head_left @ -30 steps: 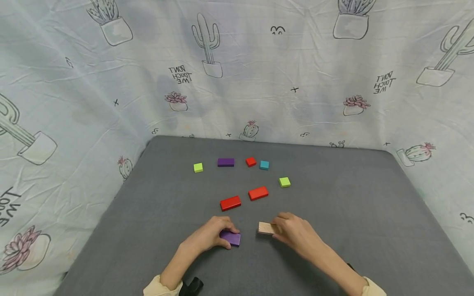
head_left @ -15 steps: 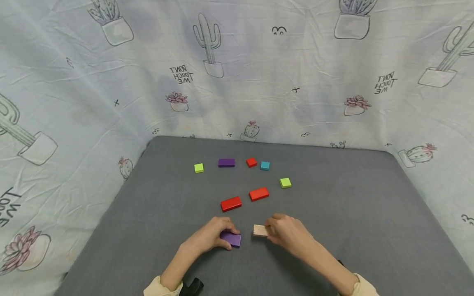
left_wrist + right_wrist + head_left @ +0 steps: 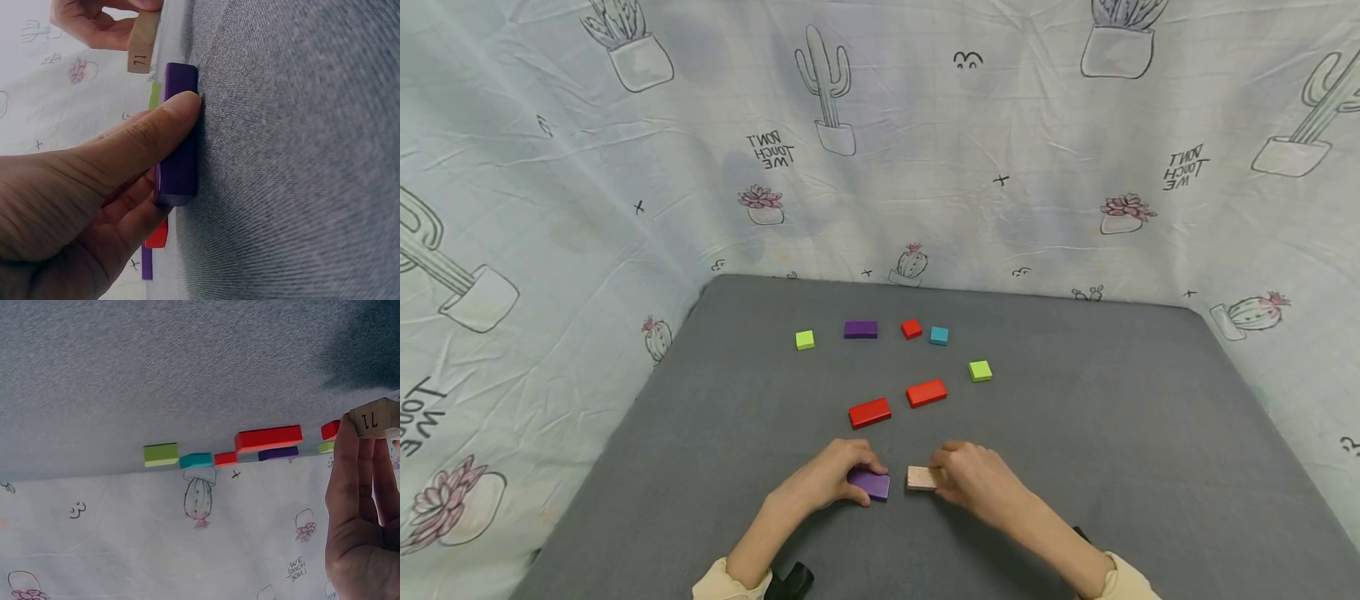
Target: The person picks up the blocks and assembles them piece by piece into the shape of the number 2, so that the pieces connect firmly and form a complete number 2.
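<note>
My left hand pinches a flat purple block between thumb and fingers, low on the grey cloth at the front middle. In the left wrist view the thumb lies across this block's long side. My right hand grips one end of a plain wooden block, whose free end points at the purple one with a small gap between. Dark digits that look like 71 mark the wooden block's end. The right wrist view shows that same block at its right edge, against the fingers.
Two long red blocks lie just beyond the hands. Farther back are a purple block, a small red block, a blue block and two lime-green blocks. A cactus-print cloth hangs behind the table.
My right hand has brought the wooden block leftward and a little nearer to me, narrowing the gap to the purple block. The left hand has kept its hold in place.
</note>
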`<state>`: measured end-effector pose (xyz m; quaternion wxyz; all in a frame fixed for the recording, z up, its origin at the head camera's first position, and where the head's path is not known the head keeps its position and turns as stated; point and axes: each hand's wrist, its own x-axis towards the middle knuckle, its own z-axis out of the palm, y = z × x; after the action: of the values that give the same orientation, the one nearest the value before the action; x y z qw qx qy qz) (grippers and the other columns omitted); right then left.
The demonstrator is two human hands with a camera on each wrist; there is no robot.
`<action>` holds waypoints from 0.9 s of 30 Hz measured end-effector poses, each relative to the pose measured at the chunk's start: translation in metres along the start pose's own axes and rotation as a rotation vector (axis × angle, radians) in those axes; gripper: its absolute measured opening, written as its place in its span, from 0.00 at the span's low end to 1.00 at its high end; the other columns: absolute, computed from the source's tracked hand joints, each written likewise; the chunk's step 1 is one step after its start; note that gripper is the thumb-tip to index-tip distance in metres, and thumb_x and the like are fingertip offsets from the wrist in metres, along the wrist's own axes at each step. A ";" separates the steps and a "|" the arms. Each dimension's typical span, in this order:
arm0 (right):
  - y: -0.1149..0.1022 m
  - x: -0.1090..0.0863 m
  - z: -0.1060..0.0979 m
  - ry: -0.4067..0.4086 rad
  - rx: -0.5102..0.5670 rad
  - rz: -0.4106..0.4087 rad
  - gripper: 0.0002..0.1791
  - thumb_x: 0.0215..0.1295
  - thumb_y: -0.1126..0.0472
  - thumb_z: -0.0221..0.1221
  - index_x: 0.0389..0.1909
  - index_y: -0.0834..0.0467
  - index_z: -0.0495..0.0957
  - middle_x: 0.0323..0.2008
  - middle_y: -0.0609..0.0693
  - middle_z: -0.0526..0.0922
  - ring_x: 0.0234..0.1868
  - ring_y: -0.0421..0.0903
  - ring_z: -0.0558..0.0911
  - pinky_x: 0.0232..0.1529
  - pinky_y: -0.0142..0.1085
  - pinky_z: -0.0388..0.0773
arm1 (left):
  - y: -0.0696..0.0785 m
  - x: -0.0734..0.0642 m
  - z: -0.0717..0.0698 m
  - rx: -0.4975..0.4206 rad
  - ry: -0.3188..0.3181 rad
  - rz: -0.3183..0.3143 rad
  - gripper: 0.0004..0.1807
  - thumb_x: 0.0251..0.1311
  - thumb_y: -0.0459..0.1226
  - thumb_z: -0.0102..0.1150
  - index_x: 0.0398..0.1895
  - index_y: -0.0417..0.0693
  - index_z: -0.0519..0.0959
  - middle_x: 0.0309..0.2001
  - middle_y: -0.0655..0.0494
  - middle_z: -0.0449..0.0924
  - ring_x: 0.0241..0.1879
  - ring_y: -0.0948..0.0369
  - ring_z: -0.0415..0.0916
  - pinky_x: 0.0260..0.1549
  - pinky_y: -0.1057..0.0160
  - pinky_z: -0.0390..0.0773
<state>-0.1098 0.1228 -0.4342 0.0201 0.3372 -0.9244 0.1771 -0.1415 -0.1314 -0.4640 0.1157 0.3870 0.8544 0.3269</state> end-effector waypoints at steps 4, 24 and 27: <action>-0.001 0.001 0.004 -0.003 -0.015 -0.006 0.12 0.42 0.66 0.74 0.28 0.56 0.82 0.26 0.45 0.78 0.26 0.39 0.77 0.22 0.33 0.75 | -0.001 0.000 0.001 0.004 -0.003 -0.001 0.19 0.38 0.32 0.76 0.39 0.43 0.85 0.36 0.58 0.80 0.39 0.67 0.76 0.41 0.68 0.76; -0.008 0.005 0.019 -0.053 -0.107 -0.015 0.13 0.42 0.62 0.75 0.30 0.55 0.83 0.27 0.46 0.80 0.27 0.41 0.80 0.21 0.34 0.76 | 0.000 0.000 0.000 -0.026 -0.012 -0.032 0.20 0.39 0.32 0.76 0.41 0.43 0.84 0.37 0.58 0.80 0.39 0.68 0.75 0.42 0.68 0.76; -0.009 0.007 0.020 -0.062 -0.114 -0.020 0.13 0.43 0.61 0.75 0.31 0.55 0.83 0.28 0.46 0.81 0.29 0.42 0.80 0.22 0.34 0.76 | -0.001 0.001 0.001 -0.030 -0.010 -0.030 0.20 0.39 0.32 0.76 0.40 0.43 0.84 0.36 0.58 0.80 0.38 0.68 0.75 0.41 0.69 0.76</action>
<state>-0.1075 0.1053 -0.4490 0.0123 0.3500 -0.9298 0.1133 -0.1420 -0.1310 -0.4649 0.1305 0.3742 0.8545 0.3357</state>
